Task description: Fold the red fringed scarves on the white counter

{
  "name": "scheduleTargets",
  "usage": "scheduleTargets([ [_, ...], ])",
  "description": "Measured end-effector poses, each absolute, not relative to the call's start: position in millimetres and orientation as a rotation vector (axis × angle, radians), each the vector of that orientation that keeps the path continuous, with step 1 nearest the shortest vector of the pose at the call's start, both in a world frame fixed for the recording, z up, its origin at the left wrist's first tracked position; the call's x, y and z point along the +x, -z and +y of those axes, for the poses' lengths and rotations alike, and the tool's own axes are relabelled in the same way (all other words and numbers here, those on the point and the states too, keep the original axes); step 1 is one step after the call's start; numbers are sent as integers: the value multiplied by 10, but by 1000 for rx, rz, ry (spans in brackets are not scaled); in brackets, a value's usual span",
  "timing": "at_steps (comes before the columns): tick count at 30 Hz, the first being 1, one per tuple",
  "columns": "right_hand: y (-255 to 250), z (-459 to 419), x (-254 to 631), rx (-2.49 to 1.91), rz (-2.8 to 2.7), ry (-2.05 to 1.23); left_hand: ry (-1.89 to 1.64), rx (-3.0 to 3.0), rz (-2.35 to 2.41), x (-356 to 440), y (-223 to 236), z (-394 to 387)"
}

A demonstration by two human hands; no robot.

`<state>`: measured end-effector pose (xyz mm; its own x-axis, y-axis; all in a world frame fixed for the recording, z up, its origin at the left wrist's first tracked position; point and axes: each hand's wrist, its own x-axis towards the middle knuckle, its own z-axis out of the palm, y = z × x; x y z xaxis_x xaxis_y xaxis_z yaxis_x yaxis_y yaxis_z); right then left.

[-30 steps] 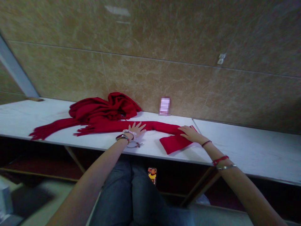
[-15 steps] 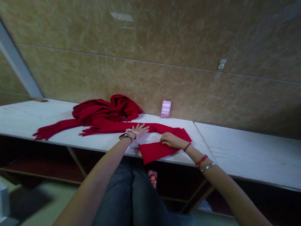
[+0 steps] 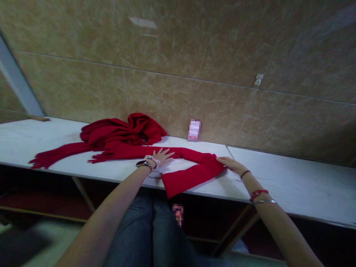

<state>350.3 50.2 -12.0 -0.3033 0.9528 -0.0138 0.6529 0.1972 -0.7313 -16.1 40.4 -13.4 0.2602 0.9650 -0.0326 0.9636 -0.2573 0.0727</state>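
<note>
A long red scarf [image 3: 194, 176] with a fringed left end lies on the white counter [image 3: 278, 181], bent back toward me at its right. Its near end hangs slightly over the counter's front edge. My left hand [image 3: 164, 157] rests flat on the upper stretch, fingers spread. At the right-hand bend, my right hand [image 3: 232, 165] pinches the scarf's outer edge between thumb and fingers. Behind my left hand lies a heap of red scarves [image 3: 111, 131], bunched up, with another fringed end trailing left.
A brown tiled wall [image 3: 180, 92] rises behind the counter. A small blurred pink-white item [image 3: 194, 130] stands against it. A small brown piece [image 3: 38, 118] lies at the back left. Dark open shelves [image 3: 41, 198] run below the counter, and my legs are close to its front edge.
My right hand has moved right, from the top of the scarf's near stretch to its bend. The near stretch now lies more fully in sight. My left hand stays on the scarf.
</note>
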Motion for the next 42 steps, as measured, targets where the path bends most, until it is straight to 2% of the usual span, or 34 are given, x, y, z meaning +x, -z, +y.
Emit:
scheduleTargets([
  [2, 161, 510, 3388, -1483, -1967, -993, -30, 2434, 1872, -154, 115, 383],
  [4, 162, 558, 3306, -1567, -1887, -952, -27, 2444, 1880, -159, 113, 371],
  [9, -8, 828, 3451, -1738, -1653, -573, -49, 2488, 1851, -170, 153, 371],
  [14, 69, 1009, 3670, -1835, -1856, -182, -100, 2495, 1784, -125, 149, 328],
  [21, 421, 970, 3567, -1654, -2024, -2, -179, 2427, 1908, -210, 165, 334],
  [24, 435, 955, 3527, -1530, -2089, 26, -329, 2519, 1862, -42, 153, 361],
  [29, 445, 947, 3536, -1418, -2022, 74, -557, 2621, 1431, 641, 87, 305],
  [34, 460, 943, 3530, -1274, -2066, 114, -410, 2458, 1515, 1111, 49, 130],
  [42, 491, 933, 3516, -1296, -2110, 82, -341, 2280, 1516, 1128, -25, 125],
])
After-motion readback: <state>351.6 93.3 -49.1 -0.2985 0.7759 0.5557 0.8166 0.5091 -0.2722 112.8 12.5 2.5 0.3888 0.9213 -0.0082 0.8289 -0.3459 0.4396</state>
